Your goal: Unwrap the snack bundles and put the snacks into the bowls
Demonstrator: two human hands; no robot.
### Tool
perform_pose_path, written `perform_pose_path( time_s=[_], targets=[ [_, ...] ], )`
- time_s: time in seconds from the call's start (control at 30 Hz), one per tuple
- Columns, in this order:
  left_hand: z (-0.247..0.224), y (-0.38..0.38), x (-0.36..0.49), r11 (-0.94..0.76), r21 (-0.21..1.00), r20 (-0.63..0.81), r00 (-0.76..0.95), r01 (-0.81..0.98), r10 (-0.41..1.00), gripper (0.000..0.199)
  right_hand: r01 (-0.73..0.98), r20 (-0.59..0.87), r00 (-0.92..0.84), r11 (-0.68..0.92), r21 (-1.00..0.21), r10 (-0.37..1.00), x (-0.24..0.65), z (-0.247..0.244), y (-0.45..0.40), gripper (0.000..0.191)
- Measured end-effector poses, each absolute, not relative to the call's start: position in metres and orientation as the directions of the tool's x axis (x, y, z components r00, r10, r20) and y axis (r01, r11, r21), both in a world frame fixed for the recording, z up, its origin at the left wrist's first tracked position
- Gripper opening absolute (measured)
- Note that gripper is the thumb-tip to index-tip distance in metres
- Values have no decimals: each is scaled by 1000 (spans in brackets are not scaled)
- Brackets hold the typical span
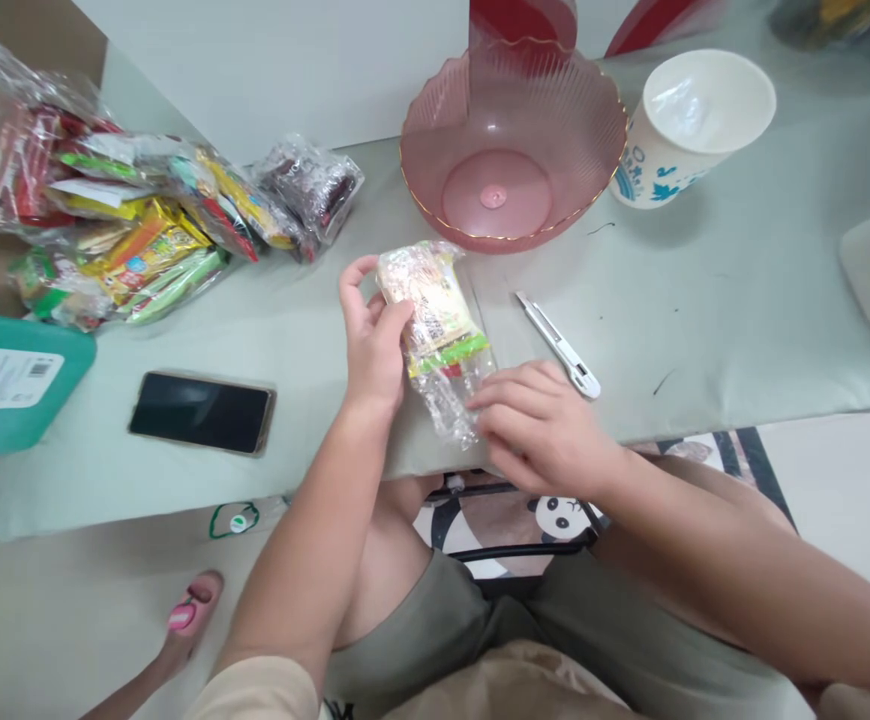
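Note:
A clear plastic snack packet [435, 300] with a green band is tilted over the front part of the table. My left hand [376, 335] grips its upper left side, thumb on the front. Its loose, crinkled clear end [446, 410] points toward me. My right hand [532, 425] is at that end with its fingers curled together at the plastic; what they pinch is partly hidden. Just beyond my right hand lies a white utility knife [559, 345]. A pink ribbed bowl [420, 160] with a gold rim stands behind the packet, nothing inside it.
Several wrapped snacks [142, 260] are heaped at the back left. A black phone [202, 412] and a teal container [15, 390] lie on the left. A white paper cup [660, 165] stands right of the bowl. Another person's foot [195, 610] shows below the table.

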State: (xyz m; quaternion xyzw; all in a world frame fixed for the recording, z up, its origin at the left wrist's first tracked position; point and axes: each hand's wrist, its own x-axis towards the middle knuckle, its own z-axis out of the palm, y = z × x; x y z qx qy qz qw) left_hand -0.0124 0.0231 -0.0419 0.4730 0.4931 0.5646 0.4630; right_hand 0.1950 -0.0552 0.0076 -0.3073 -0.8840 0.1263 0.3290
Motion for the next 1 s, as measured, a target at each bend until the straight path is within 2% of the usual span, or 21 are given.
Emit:
perform_pose_path(
  time_s=[0.07, 0.13, 0.2, 0.3, 0.4, 0.5, 0.67, 0.73, 0.83, 0.97, 1.0],
  targets=[
    [-36, 22, -14, -58, 995, 48, -124, -83, 991, 56, 366, 480, -664, 809, -460, 573, 194, 10, -56, 7],
    [-29, 19, -14, -17, 992, 8, -68, -124, 998, 57, 328, 502, -643, 800, -502, 578, 197, 13, -53, 8],
    [-21, 16, -14, 35, 985, -27, 47, -171, 999, 60, 400, 545, -510, 745, -534, 665, 203, 15, -48, 12],
    [-12, 9, -13, 155, 964, -89, 291, -215, 953, 63, 589, 598, -273, 623, -515, 753, 213, 12, -39, 21],
    [-9, 4, -11, 276, 936, -137, 495, -220, 858, 64, 656, 589, -244, 578, -486, 771, 219, 5, -30, 21],
    [-8, 3, -10, 307, 926, -143, 551, -218, 822, 64, 621, 514, -273, 557, -551, 813, 226, 3, -27, 10],
    [-8, 4, -11, 332, 927, -180, 571, -173, 801, 63, 678, 387, -78, 334, -656, 919, 238, 8, -25, 6],
    [-8, 4, -10, 332, 930, -187, 580, -155, 793, 62, 662, 397, -128, 376, -648, 909, 240, 8, -23, 4],
    [-8, 4, -9, 322, 936, -181, 592, -141, 785, 61, 586, 412, -342, 535, -609, 844, 240, 6, -21, 20],
    [-9, 6, -9, 324, 937, -177, 626, -129, 759, 63, 573, 380, -409, 558, -601, 830, 239, 5, -20, 3],
    [-10, 6, -9, 327, 936, -175, 634, -129, 753, 63, 580, 374, -397, 545, -605, 838, 239, 5, -20, 7]
  ],
)
